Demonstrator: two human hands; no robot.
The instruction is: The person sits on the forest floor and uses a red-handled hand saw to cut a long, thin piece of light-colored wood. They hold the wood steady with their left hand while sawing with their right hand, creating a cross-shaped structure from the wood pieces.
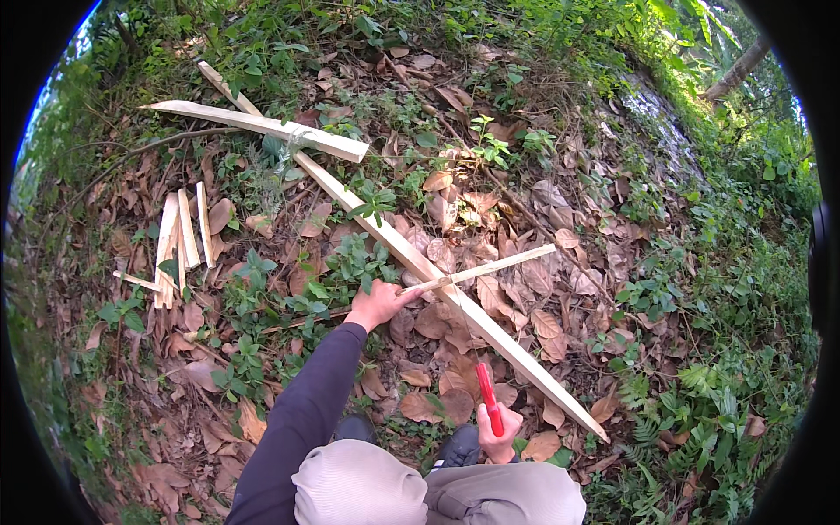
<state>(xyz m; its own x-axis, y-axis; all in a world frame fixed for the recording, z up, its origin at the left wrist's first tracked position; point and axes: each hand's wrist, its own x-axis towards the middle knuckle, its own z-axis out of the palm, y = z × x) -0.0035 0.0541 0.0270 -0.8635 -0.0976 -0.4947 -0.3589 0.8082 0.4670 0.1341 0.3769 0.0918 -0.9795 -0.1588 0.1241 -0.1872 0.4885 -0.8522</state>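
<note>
My left hand (376,304) is closed on the near end of a thin wooden strip (503,263). That strip lies crosswise over a long pale wooden beam (367,219), which runs diagonally from the upper left to the lower right across the ground. Close to my right knee, my right hand (500,436) grips a red hand tool (487,394), held upright; its exact kind I cannot make out. The tool is apart from both the strip and the beam. Farther off, a thicker pointed wooden stake (262,125) rests across the beam's upper part.
Several short wooden pieces (179,236) lie in a loose pile on the left. Dry brown leaves (547,324) and low green plants (700,420) cover the ground. A thin bare branch (131,150) stretches behind the pile. My shoes (459,448) are just below the beam.
</note>
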